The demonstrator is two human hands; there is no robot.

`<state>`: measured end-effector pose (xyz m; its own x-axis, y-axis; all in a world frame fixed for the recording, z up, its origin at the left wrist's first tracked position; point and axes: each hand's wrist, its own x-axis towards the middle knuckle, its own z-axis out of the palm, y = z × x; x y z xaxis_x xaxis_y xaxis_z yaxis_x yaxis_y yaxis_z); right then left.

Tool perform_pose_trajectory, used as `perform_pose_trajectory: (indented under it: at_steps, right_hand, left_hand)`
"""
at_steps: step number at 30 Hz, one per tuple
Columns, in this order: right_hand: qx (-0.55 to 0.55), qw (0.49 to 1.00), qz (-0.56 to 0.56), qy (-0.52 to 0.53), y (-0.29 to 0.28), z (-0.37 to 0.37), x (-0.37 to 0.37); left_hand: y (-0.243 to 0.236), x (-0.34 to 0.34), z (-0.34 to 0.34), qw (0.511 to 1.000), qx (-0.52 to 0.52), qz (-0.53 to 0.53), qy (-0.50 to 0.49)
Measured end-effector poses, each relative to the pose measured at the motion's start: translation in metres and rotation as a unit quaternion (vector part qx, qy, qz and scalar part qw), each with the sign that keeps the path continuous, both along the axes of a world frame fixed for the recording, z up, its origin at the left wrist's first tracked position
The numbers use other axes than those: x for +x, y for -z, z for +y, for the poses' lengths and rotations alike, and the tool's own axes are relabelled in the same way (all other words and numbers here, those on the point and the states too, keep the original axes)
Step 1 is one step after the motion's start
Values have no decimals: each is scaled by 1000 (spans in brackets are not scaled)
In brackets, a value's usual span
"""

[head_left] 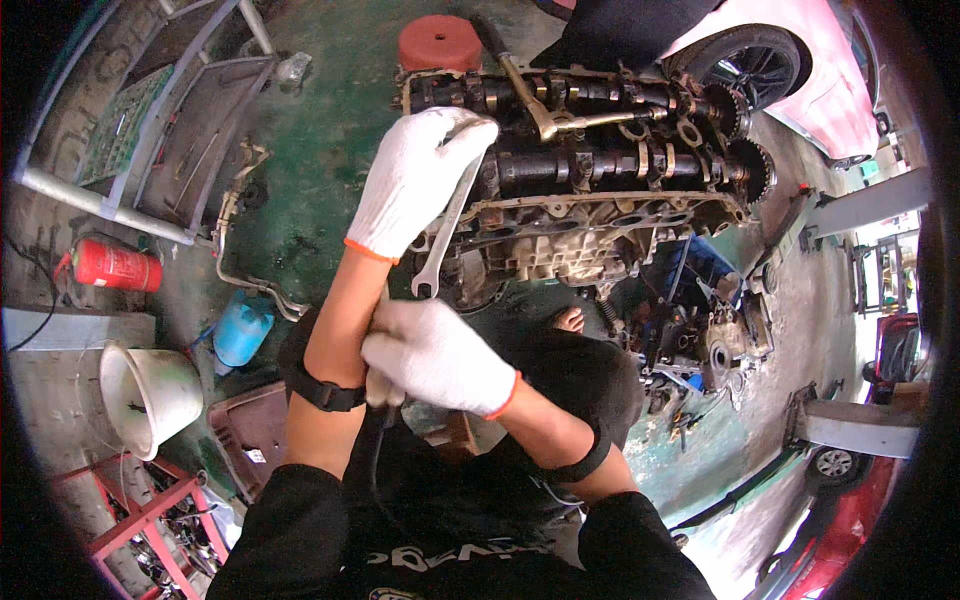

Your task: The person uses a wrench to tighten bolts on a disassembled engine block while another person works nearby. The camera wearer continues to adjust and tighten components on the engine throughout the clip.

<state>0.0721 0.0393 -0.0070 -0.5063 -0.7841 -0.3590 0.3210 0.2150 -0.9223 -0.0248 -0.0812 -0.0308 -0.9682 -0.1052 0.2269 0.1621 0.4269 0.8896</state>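
My left hand (415, 175), in a white knit glove with an orange cuff, is closed around the upper part of a silver wrench (447, 225). The wrench's open jaw points down toward me. Beside its far end sits an engine (590, 235) with its two dark camshafts (610, 170) exposed. My right hand (435, 355), gloved the same way, is curled next to my left forearm, below the wrench jaw and apart from it. Its fingertips are partly hidden and slightly blurred, so anything inside them does not show. A ratchet handle (523, 90) lies across the top of the engine.
A red round block (440, 44) stands behind the engine. At left are a fire extinguisher (117, 267), a blue bottle (243, 330) and a white bucket (165, 395). Greasy parts (725, 340) lie on the right; a pink car (800, 80) is at the far right.
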Motion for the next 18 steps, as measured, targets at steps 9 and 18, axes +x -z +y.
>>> perform_pose_trajectory:
  at_steps: [9, 18]
  right_hand:
    - [56, 988, 140, -25, -9, 31, -19]
    - [50, 986, 144, 71, -9, 61, -27]
  left_hand:
    - [6, 3, -4, 1000, -11, 17, -11]
    - [7, 0, -3, 998, -24, 47, -20]
